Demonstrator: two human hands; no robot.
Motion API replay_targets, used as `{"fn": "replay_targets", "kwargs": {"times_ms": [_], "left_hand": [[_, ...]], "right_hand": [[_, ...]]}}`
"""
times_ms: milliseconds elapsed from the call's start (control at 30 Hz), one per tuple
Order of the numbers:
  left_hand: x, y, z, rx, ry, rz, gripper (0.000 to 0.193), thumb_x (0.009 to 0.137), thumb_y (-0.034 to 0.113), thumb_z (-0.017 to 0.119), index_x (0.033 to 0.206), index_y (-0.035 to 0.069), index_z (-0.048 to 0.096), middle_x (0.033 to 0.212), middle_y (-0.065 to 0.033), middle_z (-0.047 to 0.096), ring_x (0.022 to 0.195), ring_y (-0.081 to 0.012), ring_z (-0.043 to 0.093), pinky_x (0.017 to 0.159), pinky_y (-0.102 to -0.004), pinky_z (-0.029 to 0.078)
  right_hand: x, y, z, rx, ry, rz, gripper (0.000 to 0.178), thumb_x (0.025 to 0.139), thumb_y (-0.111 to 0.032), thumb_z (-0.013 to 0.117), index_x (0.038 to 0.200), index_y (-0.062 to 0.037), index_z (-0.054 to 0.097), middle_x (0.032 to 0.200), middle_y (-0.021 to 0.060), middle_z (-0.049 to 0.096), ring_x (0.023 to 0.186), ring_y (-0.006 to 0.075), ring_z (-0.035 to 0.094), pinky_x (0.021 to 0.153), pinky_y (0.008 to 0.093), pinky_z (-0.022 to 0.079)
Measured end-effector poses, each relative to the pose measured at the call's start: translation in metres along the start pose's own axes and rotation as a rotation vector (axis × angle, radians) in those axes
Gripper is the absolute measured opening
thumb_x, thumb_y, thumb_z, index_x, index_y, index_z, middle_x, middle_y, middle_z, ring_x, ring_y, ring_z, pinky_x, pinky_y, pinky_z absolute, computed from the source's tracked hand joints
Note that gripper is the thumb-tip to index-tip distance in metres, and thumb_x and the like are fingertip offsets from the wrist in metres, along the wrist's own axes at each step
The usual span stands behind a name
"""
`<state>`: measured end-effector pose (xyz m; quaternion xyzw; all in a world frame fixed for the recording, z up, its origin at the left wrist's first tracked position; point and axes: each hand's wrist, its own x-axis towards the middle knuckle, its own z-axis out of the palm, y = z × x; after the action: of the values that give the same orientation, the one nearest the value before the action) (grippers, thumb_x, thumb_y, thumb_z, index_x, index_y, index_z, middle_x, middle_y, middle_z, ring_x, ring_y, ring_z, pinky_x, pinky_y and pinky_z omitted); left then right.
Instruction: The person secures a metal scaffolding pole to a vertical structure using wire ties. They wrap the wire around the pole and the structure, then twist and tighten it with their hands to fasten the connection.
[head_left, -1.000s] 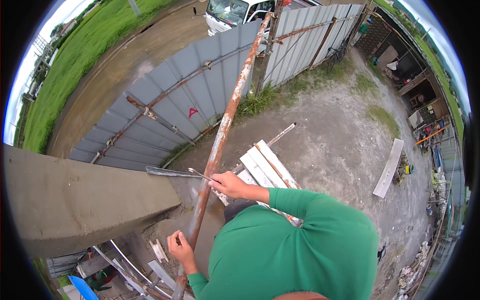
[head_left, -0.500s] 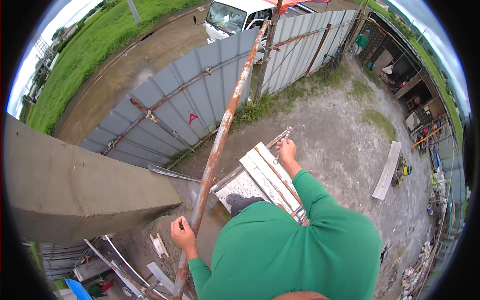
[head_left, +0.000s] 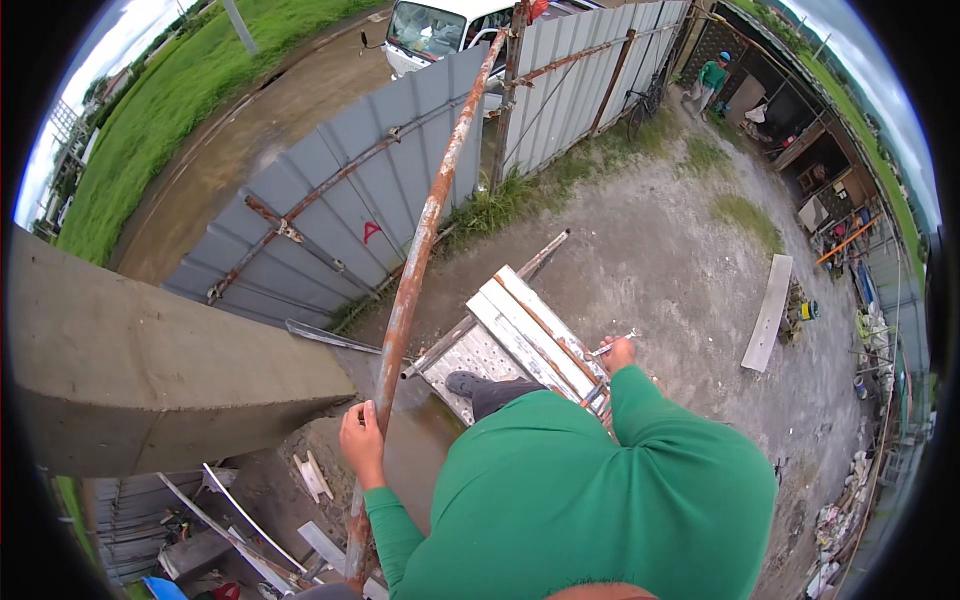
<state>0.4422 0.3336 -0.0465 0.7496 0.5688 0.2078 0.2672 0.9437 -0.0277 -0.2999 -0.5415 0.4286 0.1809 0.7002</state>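
Note:
My right hand (head_left: 620, 353) is closed around a small metal wrench (head_left: 603, 349), just beyond the right edge of the platform below me. Long and rusty, a steel pipe (head_left: 430, 215) slants across the view from the fence side down past my left side. My left hand (head_left: 362, 442) is closed against this pipe, with its thumb pointing up; part of its grip is hidden. Under me lies a platform of whitish planks (head_left: 520, 330) beside a perforated metal board (head_left: 445, 360), where one of my shoes (head_left: 465, 383) rests.
A concrete beam (head_left: 180, 370) juts in from the left. Grey corrugated metal fencing (head_left: 350, 190) runs ahead, with a white truck (head_left: 425, 35) behind it. Down on the ground lies a pale board (head_left: 768, 315). A person in green (head_left: 712, 78) stands near a shed.
My right hand has drawn back toward my body with the wrench, away from the horizontal pipe end at the platform's far corner. My left hand stays at the slanting pipe.

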Motion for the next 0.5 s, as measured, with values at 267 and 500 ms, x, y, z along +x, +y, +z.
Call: {"fn": "replay_targets", "kwargs": {"times_ms": [267, 500], "left_hand": [[0.001, -0.013, 0.005, -0.058, -0.041, 0.043, 0.035, 0.100, 0.037, 0.073, 0.101, 0.002, 0.075, 0.093, -0.0181, 0.075, 0.082, -0.0326, 0.071, 0.076, -0.0450, 0.054], [-0.004, 0.002, 0.004, 0.100, -0.103, 0.026, 0.042, 0.101, 0.043, 0.070, 0.105, 0.001, 0.075, 0.091, -0.0232, 0.075, 0.083, -0.0413, 0.073, 0.075, -0.0494, 0.054]], "right_hand": [[0.022, 0.017, -0.058, 0.172, -0.008, 0.131, 0.028, 0.106, -0.016, 0.045, 0.125, -0.0041, 0.062, 0.121, 0.0087, 0.070, 0.111, 0.0292, 0.068, 0.098, 0.0475, 0.057], [0.031, 0.064, -0.108, 0.272, -0.082, 0.186, 0.030, 0.107, -0.013, 0.042, 0.127, -0.0019, 0.061, 0.127, 0.0099, 0.068, 0.116, 0.0299, 0.067, 0.104, 0.0511, 0.053]]}}
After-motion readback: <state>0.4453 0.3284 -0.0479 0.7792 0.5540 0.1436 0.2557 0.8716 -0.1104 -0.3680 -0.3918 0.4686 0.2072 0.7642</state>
